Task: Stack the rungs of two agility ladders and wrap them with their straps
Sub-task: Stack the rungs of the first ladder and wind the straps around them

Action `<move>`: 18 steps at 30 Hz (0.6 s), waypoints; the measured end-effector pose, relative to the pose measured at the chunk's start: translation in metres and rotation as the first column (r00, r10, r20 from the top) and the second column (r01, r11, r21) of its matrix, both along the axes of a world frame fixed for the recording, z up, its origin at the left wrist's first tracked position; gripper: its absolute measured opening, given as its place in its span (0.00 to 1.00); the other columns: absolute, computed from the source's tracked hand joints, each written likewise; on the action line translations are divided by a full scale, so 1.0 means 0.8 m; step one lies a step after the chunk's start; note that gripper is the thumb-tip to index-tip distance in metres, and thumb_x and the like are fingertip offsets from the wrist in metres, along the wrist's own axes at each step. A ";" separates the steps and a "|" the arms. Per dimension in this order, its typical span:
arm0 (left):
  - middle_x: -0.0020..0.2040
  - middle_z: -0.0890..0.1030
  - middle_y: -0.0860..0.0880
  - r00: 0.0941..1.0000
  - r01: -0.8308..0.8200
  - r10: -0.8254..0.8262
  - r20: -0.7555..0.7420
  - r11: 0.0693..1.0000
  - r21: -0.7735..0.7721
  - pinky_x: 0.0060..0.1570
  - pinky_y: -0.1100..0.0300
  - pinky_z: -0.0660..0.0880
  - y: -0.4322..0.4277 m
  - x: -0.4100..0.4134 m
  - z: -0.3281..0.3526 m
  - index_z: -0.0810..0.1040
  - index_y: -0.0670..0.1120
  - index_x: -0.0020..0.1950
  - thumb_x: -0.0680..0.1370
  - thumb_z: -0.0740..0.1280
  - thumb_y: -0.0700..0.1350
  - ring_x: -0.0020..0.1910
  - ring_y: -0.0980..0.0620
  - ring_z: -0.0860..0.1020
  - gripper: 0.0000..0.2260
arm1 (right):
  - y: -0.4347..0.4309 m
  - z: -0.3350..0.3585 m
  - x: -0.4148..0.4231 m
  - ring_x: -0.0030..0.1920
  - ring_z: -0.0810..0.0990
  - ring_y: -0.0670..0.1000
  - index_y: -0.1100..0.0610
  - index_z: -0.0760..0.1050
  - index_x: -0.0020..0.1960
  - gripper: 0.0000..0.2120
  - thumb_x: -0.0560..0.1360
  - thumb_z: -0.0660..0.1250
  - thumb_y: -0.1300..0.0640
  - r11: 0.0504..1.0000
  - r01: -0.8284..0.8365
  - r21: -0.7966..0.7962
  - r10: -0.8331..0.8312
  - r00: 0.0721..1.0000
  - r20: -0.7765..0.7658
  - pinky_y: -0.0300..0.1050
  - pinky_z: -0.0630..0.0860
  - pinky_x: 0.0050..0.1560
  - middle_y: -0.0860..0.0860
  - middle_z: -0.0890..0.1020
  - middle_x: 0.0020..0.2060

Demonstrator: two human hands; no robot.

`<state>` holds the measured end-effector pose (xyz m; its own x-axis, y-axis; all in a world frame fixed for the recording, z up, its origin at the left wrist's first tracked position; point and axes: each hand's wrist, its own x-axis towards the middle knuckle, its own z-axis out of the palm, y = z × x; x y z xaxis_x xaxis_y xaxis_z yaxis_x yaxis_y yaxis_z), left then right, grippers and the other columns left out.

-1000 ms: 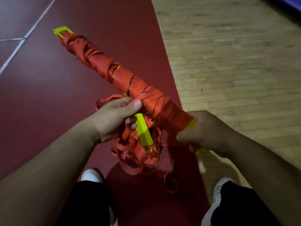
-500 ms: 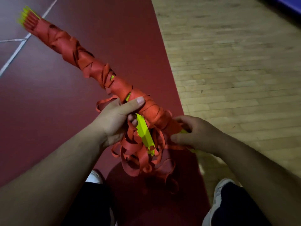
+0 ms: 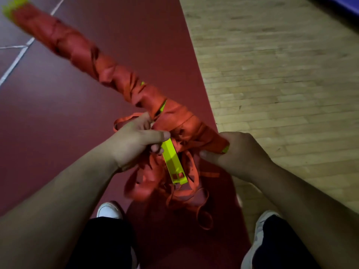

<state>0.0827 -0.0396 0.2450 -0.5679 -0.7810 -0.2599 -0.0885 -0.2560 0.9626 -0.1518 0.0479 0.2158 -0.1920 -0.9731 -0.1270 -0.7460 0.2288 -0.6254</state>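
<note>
A long bundle of stacked yellow-green rungs wrapped in orange strap runs from the top left corner down to my hands. My right hand grips its near end, where a bit of yellow-green shows. My left hand is shut on a loose yellow-green rung and on orange strap beside the bundle. The loose rung points down and toward me. A tangle of loose orange straps hangs below both hands. The bundle's far end is blurred.
Dark red court floor with white lines lies on the left. Pale wooden floor is on the right. My two white shoes and dark trouser legs are at the bottom.
The bundle's far end has swung up and left toward the frame corner. My hands stay on the near end and the loose rung, and the hanging straps have shifted.
</note>
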 end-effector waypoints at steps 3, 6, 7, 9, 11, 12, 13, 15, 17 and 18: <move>0.29 0.72 0.43 0.986 0.081 -0.062 0.155 0.990 -0.118 0.35 0.58 0.70 -0.005 0.017 0.005 0.69 0.34 0.66 0.79 0.67 0.36 0.27 0.52 0.73 0.17 | -0.001 0.004 -0.006 0.32 0.80 0.45 0.46 0.83 0.42 0.18 0.62 0.78 0.35 0.991 -0.066 0.114 0.025 0.945 0.327 0.44 0.74 0.38 0.50 0.85 0.34; 0.32 0.82 0.52 0.983 0.104 -0.070 0.167 0.975 -0.198 0.26 0.68 0.68 -0.001 0.018 0.011 0.69 0.35 0.66 0.83 0.59 0.39 0.24 0.58 0.71 0.13 | 0.002 0.005 -0.007 0.34 0.80 0.51 0.55 0.84 0.44 0.29 0.56 0.77 0.32 0.991 -0.044 0.126 -0.019 0.888 0.460 0.50 0.74 0.39 0.61 0.85 0.40; 0.33 0.83 0.54 0.983 0.072 -0.030 0.179 0.971 -0.229 0.24 0.70 0.66 0.000 0.016 0.012 0.69 0.35 0.63 0.83 0.58 0.40 0.22 0.59 0.71 0.11 | 0.003 0.005 -0.007 0.34 0.80 0.52 0.55 0.84 0.44 0.28 0.57 0.78 0.33 0.991 -0.036 0.127 -0.028 0.883 0.468 0.51 0.74 0.40 0.62 0.85 0.40; 0.30 0.81 0.55 0.979 0.002 0.052 0.199 0.965 -0.262 0.22 0.69 0.66 0.002 0.015 0.009 0.71 0.37 0.56 0.84 0.57 0.42 0.19 0.60 0.70 0.09 | 0.003 0.004 -0.006 0.34 0.80 0.53 0.55 0.83 0.42 0.23 0.62 0.80 0.37 0.990 -0.029 0.140 -0.040 0.882 0.470 0.51 0.74 0.41 0.62 0.85 0.39; 0.30 0.77 0.53 0.945 -0.011 0.117 0.307 0.945 -0.326 0.29 0.63 0.66 -0.002 0.017 0.003 0.74 0.42 0.45 0.84 0.58 0.46 0.23 0.56 0.69 0.12 | 0.004 0.004 -0.005 0.33 0.79 0.53 0.54 0.83 0.39 0.20 0.62 0.79 0.38 0.988 -0.029 0.149 -0.042 0.889 0.456 0.51 0.74 0.40 0.61 0.84 0.36; 0.31 0.74 0.50 0.910 0.029 0.137 0.390 0.920 -0.391 0.32 0.59 0.66 -0.004 0.018 -0.001 0.74 0.43 0.41 0.84 0.59 0.47 0.26 0.55 0.68 0.14 | 0.004 0.005 -0.005 0.32 0.79 0.52 0.53 0.82 0.38 0.20 0.61 0.79 0.37 0.988 -0.026 0.155 -0.047 0.893 0.447 0.50 0.73 0.39 0.59 0.83 0.34; 0.33 0.74 0.48 0.874 0.082 0.155 0.461 0.887 -0.454 0.36 0.57 0.67 -0.007 0.020 -0.005 0.75 0.41 0.39 0.83 0.61 0.46 0.30 0.54 0.70 0.15 | 0.004 0.004 -0.005 0.32 0.79 0.51 0.53 0.82 0.38 0.19 0.61 0.78 0.37 0.987 -0.021 0.160 -0.052 0.898 0.437 0.49 0.73 0.39 0.56 0.83 0.32; 0.39 0.76 0.44 0.813 0.179 0.197 0.548 0.811 -0.557 0.45 0.55 0.70 -0.012 0.022 -0.011 0.78 0.39 0.40 0.82 0.64 0.44 0.39 0.52 0.74 0.13 | 0.004 0.005 -0.004 0.30 0.79 0.49 0.53 0.83 0.37 0.18 0.62 0.79 0.39 0.985 -0.016 0.170 -0.058 0.906 0.419 0.48 0.73 0.38 0.53 0.83 0.31; 0.41 0.80 0.46 0.789 0.200 0.242 0.565 0.769 -0.608 0.46 0.55 0.73 -0.015 0.024 -0.012 0.80 0.43 0.45 0.80 0.68 0.44 0.42 0.51 0.77 0.06 | 0.003 0.005 -0.005 0.29 0.78 0.48 0.54 0.82 0.37 0.18 0.62 0.80 0.40 0.985 -0.008 0.171 -0.060 0.917 0.394 0.46 0.72 0.37 0.52 0.82 0.29; 0.41 0.81 0.50 0.783 0.188 0.260 0.565 0.767 -0.613 0.44 0.57 0.73 -0.015 0.024 -0.012 0.80 0.47 0.47 0.79 0.69 0.44 0.42 0.53 0.78 0.02 | 0.002 0.005 -0.004 0.29 0.77 0.48 0.55 0.82 0.37 0.19 0.62 0.80 0.40 0.985 -0.005 0.171 -0.060 0.925 0.375 0.46 0.72 0.37 0.52 0.82 0.29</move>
